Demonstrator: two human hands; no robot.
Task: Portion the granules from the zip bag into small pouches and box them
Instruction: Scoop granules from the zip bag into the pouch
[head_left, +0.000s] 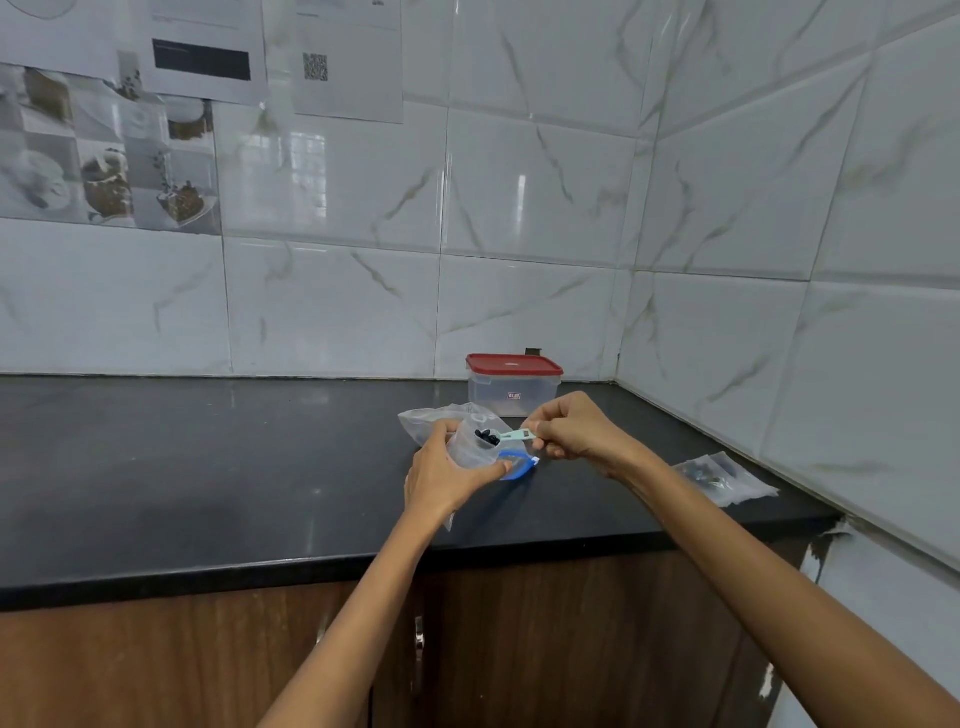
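My left hand (447, 475) grips a small clear pouch (470, 449) and holds its mouth up. My right hand (574, 428) pinches the handle of a pale green scoop (511, 435) whose bowl carries dark granules (487, 437) at the pouch's mouth. Under the pouch lies the zip bag with a blue seal (519, 467), its clear body (434, 415) reaching back to the left. A clear box with a red lid (513, 384) stands shut just behind my hands.
The black countertop (208, 467) runs left, with its front edge close to me. Clear pouches holding dark granules (722, 475) lie at the right near the tiled side wall (779, 338). Wooden cabinet doors (519, 649) are below.
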